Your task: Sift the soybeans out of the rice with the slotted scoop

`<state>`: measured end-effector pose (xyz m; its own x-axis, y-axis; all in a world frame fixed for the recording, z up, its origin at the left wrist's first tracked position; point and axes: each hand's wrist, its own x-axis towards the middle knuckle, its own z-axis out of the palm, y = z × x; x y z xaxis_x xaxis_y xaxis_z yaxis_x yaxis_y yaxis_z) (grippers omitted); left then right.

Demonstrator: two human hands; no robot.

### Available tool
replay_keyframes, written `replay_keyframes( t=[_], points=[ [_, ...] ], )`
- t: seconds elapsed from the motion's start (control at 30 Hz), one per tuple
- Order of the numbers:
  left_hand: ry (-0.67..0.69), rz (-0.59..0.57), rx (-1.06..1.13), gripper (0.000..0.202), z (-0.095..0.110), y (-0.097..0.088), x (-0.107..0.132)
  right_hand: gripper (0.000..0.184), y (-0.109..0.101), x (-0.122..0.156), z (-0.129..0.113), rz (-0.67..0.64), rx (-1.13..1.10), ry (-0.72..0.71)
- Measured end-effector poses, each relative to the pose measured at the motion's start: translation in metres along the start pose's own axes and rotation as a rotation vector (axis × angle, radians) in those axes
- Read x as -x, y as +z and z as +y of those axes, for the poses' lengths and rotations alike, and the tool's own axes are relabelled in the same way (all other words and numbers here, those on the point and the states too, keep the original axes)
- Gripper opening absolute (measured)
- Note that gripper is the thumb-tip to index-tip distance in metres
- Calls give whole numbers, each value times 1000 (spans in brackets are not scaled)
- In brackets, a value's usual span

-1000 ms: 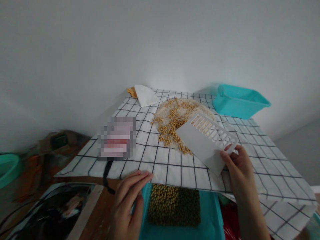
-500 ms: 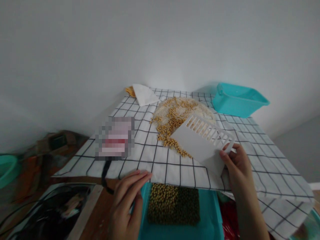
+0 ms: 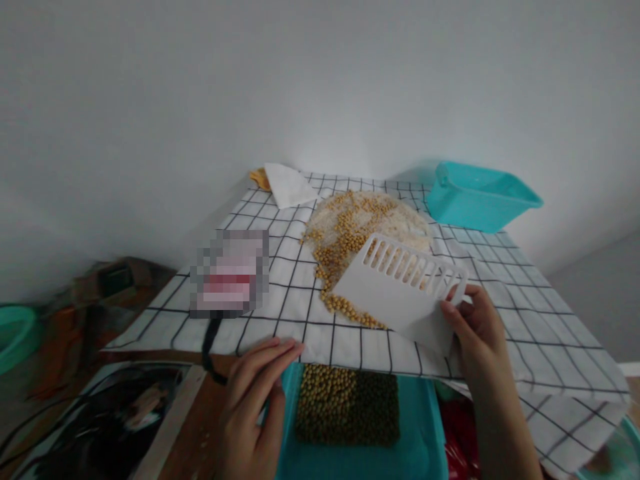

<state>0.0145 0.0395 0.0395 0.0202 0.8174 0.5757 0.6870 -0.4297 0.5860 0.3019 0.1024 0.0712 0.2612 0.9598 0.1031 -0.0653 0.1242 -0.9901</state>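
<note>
My right hand grips a white slotted plastic scraper by its right corner, its lower edge down against a pile of yellow soybeans mixed with rice on a black-and-white checked cloth. My left hand holds the left rim of a teal tray just below the cloth's front edge; its fingers reach up to the cloth. The tray holds yellow and green beans.
A second teal tub stands at the cloth's far right corner, near the wall. A white paper lies at the far edge. A pixelated card with a black strap lies left. Clutter and a green basin sit far left.
The scraper has slid left and toward me across the pile, dragging soybeans nearer the cloth's front edge. My left hand has stayed on the tray.
</note>
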Motion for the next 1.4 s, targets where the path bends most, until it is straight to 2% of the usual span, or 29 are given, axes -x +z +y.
replay_keyframes(
  t=[0.23, 0.97, 1.4],
  points=[
    [-5, 1, 9, 40, 1, 1, 0, 22, -2, -1, 4, 64, 16, -68],
    [8, -8, -18, 40, 2, -1, -1, 20, 1, 2, -5, -14, 9, -24],
    [-8, -6, -4, 40, 2, 0, 0, 27, 0, -1, -3, 1, 7, -43]
  ],
)
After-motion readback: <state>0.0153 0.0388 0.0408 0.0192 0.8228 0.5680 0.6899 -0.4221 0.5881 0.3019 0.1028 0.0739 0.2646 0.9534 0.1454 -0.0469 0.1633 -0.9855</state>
